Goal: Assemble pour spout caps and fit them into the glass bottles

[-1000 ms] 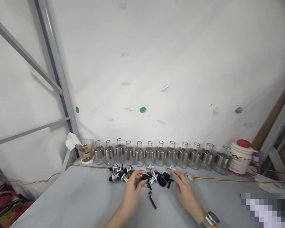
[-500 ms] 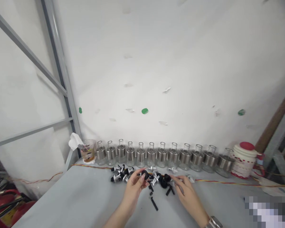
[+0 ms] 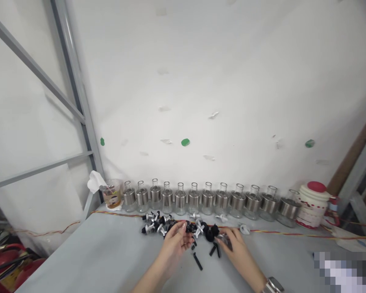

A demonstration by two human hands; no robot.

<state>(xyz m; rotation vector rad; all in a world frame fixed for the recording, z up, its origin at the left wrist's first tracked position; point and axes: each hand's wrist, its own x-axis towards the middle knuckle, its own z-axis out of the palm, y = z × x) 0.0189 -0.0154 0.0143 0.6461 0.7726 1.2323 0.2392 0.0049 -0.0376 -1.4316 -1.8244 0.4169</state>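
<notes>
My left hand (image 3: 177,242) is closed, thumb and fingertips pinching a small black stopper (image 3: 188,226). To its right, my right hand (image 3: 234,244) has thumb and index finger closed around a small silvery piece (image 3: 222,237), partly hidden by the fingers; it looks like a pourer spout. Between the hands lie silver pourer spouts (image 3: 198,231) and round black stoppers (image 3: 212,232). Short black tubes (image 3: 198,261) rest on the table nearer to me. Left of my left hand is a pile of silver-and-black pourers (image 3: 154,223).
Glass bottles with metal sleeves (image 3: 194,198) line the wall behind the parts. A plastic cup (image 3: 113,196) stands at the left end, a white canister with a red lid (image 3: 313,205) at the right. A twisted red-yellow wire (image 3: 280,232) crosses the grey table (image 3: 110,252).
The black stopper in my left hand has turned and dropped slightly. My right fingers have closed around a silvery piece, and the two black tubes beside them have shifted slightly left.
</notes>
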